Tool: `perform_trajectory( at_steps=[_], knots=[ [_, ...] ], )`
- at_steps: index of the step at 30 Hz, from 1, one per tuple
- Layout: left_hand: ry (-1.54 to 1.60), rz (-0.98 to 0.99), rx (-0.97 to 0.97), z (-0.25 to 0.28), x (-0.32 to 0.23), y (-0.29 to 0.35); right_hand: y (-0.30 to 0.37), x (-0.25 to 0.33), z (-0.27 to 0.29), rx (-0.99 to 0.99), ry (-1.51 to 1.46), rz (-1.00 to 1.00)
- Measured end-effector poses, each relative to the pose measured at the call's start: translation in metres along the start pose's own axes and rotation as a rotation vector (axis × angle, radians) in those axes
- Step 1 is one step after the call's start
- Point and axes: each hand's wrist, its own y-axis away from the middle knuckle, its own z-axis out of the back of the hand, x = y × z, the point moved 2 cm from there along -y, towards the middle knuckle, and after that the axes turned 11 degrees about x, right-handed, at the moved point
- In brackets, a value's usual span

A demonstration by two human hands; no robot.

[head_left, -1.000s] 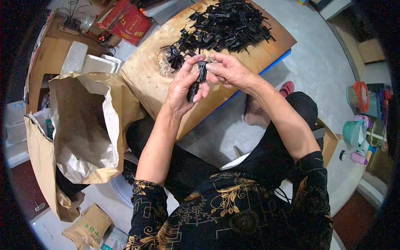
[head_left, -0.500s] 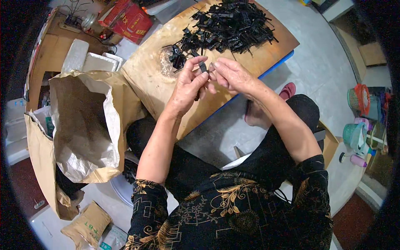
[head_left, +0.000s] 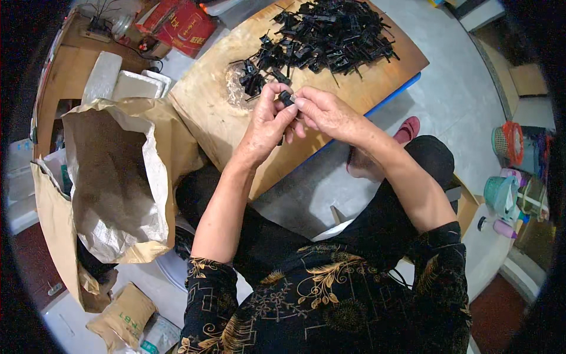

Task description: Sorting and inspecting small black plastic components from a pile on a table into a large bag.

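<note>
Over the near part of a wooden board [head_left: 203, 97], my two hands meet around one small black plastic part [head_left: 286, 98]. My left hand [head_left: 265, 127] is closed on it, thumb and forefinger gripping its sides. The fingertips of my right hand [head_left: 327, 112] pinch at the part's right end; a small pale bit shows there, too small to name. Beyond my hands lies a big heap of black plastic parts [head_left: 336, 38] with thin prongs. A few more black parts [head_left: 252, 79] lie apart from it, by a rough worn patch on the board.
At my left a large brown paper sack [head_left: 162, 133] with a white lining stands gaping. A red box [head_left: 186, 29] and white foam blocks [head_left: 103, 76] are behind it. A smaller filled brown bag [head_left: 124, 312] lies on the floor. Baskets [head_left: 501, 192] stand far right.
My right hand's fingers have closed in on the black part's end, and the part has tilted slightly in my left fingers. The view has shifted a little.
</note>
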Motion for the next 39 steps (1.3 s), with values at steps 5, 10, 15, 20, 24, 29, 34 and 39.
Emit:
perform_trajectory(
  at_steps=[5,10,15,20,24,29,34,39],
  knots=[
    [-0.114,-0.003,-0.089,0.000,-0.001,0.002,-0.007,0.000,-0.007,-0.072,0.058,0.062],
    [-0.295,-0.075,-0.245,0.009,-0.012,0.014,-0.029,0.001,-0.012,-0.194,0.274,0.298],
    [-0.335,-0.199,-0.445,0.004,-0.035,0.078,-0.037,0.021,0.015,0.023,-0.028,-0.046],
    [-0.944,0.022,-0.605,-0.006,-0.027,0.209,-0.056,-0.038,0.027,-0.388,0.517,0.059],
    [-1.080,0.298,-0.743,0.000,-0.011,0.311,-0.063,-0.023,-0.009,-0.351,0.979,0.006],
    [-1.425,0.493,-0.712,0.006,0.010,0.351,-0.083,-0.043,-0.009,-0.318,1.145,-0.092],
    [-0.965,0.155,-0.629,-0.029,-0.032,0.278,-0.087,-0.044,-0.017,-0.307,1.016,0.006],
    [0.060,-0.053,-0.385,-0.013,-0.028,0.145,-0.062,-0.023,-0.006,-0.092,0.317,0.022]
  ],
)
